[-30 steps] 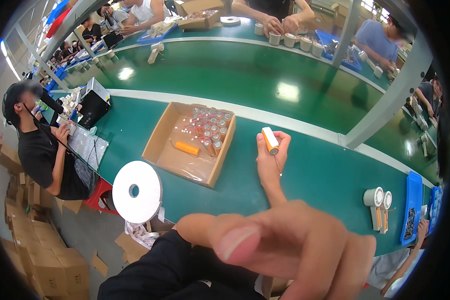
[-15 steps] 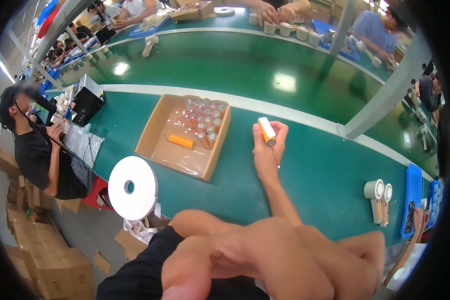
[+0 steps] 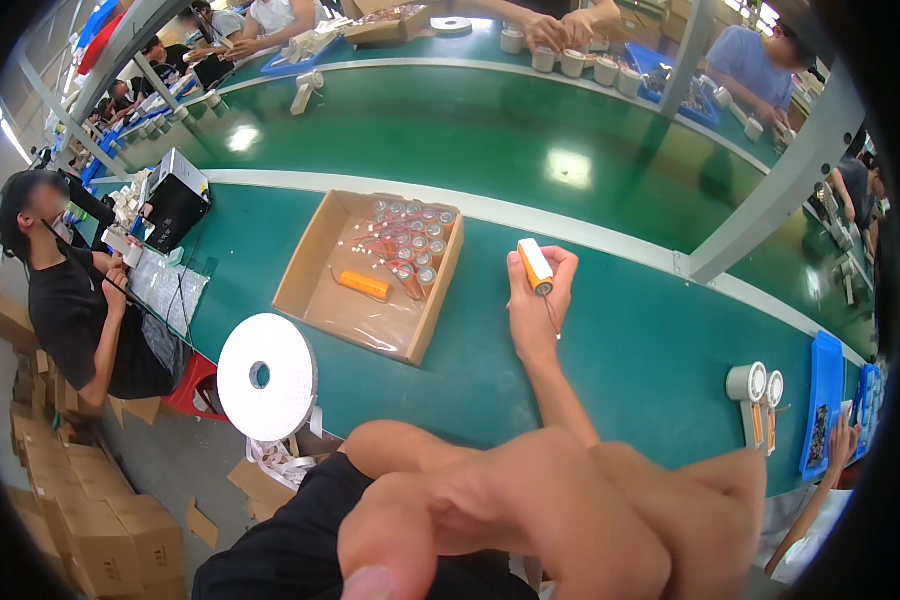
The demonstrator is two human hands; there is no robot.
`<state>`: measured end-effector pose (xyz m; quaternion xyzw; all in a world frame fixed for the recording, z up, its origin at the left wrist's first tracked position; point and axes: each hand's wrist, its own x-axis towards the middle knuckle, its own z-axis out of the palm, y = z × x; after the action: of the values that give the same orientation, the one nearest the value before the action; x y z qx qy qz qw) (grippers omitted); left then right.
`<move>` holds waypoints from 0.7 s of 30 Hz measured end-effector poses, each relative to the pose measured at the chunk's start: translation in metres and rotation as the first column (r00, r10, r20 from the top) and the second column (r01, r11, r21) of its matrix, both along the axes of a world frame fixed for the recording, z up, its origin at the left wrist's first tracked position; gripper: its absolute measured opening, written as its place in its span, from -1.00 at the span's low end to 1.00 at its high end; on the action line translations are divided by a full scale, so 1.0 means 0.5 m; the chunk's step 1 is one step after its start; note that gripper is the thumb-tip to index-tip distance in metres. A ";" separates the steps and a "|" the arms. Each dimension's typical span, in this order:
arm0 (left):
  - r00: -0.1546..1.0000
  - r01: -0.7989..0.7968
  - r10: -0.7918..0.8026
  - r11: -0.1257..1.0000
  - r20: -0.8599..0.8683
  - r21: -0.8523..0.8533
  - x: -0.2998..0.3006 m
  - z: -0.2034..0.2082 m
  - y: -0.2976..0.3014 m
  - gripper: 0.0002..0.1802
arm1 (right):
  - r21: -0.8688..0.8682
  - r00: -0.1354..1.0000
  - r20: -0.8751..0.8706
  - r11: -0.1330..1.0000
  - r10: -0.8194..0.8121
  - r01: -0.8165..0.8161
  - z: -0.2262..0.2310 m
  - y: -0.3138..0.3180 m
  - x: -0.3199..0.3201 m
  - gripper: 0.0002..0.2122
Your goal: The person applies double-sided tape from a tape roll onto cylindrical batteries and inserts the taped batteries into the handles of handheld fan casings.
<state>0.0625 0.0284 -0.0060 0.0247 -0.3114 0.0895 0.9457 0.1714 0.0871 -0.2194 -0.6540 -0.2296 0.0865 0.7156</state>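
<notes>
Right hand (image 3: 530, 312) pinched an orange cell (image 3: 536, 268) beside a cardboard box (image 3: 440, 310)

Nearest of all, the left hand (image 3: 530, 510) loomed large and blurred, its fingers bent; whether thumb and fingers met could not be told. A white roll (image 3: 240, 375) overlapped the left part of the tabletop's (image 3: 650, 370) near edge. Toward the right end stood white housings (image 3: 747, 382), then a blue tray (image 3: 827, 375) with small dark parts (image 3: 819, 440) in its near portion.

Farther in, the right hand gripped the cell, white strip upward, between thumb and fingers above the tabletop. To its left, toward the far edge, the open box held standing cells (image 3: 420, 245) grouped in its far right corner, red wires and white connectors (image 3: 358, 245) beside them, one cell lying nearer the left wall, and clear plastic (image 3: 350, 325) along the near side.

Beyond a green belt (image 3: 420, 130), another blue tray (image 3: 708, 112) held small parts, too small to identify.
</notes>
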 end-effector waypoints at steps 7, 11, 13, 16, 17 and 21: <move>0.999 -0.033 0.034 0.999 -0.039 0.015 -0.003 0.015 0.006 -0.78 | -0.018 1.000 0.024 1.000 -0.017 0.018 0.009 0.000 0.001 -0.71; 0.996 -0.055 0.056 0.998 -0.063 0.028 -0.005 0.014 -0.012 -0.75 | -0.051 0.995 -0.096 0.999 -0.004 -0.001 0.034 -0.008 -0.007 -0.70; 0.994 -0.075 0.078 0.996 -0.077 0.037 -0.019 0.021 -0.002 -0.74 | -0.013 0.996 -0.093 1.000 0.018 -0.019 0.027 -0.004 -0.012 -0.70; 0.992 -0.095 0.099 0.994 -0.080 0.047 -0.016 0.020 -0.001 -0.71 | -0.024 0.997 -0.075 1.000 -0.017 0.015 0.011 0.000 -0.009 -0.71; 0.991 -0.102 0.106 0.994 -0.083 0.051 -0.016 0.022 0.000 -0.69 | 0.013 0.998 -0.060 1.000 -0.002 0.003 0.017 -0.001 -0.012 -0.71; 0.986 -0.133 0.139 0.989 -0.093 0.069 -0.012 0.020 0.001 -0.63 | 0.007 0.999 -0.041 1.000 0.014 -0.014 -0.004 -0.001 -0.001 -0.71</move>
<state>0.0563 0.0289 0.0039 0.0800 -0.2652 0.1428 0.9502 0.1711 0.0864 -0.2212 -0.6480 -0.2198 0.1040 0.7218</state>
